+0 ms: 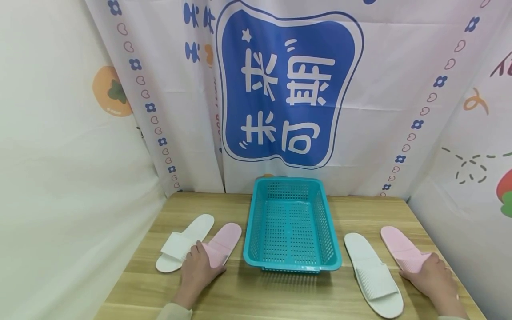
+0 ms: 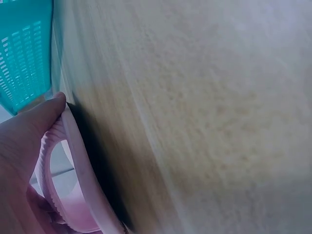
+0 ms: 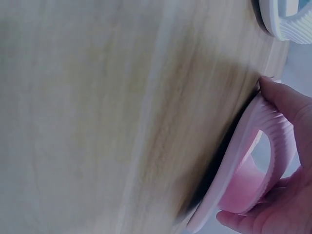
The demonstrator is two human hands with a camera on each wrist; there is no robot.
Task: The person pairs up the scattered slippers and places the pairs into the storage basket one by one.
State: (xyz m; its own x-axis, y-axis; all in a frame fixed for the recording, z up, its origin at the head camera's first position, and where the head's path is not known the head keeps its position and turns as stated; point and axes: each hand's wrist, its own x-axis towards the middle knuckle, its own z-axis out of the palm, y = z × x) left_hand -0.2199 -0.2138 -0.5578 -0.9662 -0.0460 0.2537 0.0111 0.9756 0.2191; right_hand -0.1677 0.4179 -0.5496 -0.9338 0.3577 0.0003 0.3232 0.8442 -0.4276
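Observation:
My left hand (image 1: 197,269) grips the pink slipper (image 1: 227,236) on the left side, spanning its ribbed strap. The left wrist view shows the thumb against one edge of this slipper (image 2: 80,151), the other fingers partly hidden. On the right, another pink slipper (image 1: 397,242) is held by my right hand (image 1: 433,278) across the strap. In the right wrist view that slipper (image 3: 234,161) has the thumb at one side and fingers at the other. Both pink slippers are at the tabletop. A white slipper (image 1: 202,226) lies beside the left pink one; its match (image 1: 376,280) lies left of the right pink one.
A teal plastic basket (image 1: 249,240) with perforated walls stands between the two groups of slippers, with nothing inside. The wooden table (image 1: 280,302) extends around it. White printed cloth (image 1: 192,115) hangs behind the table and along both sides.

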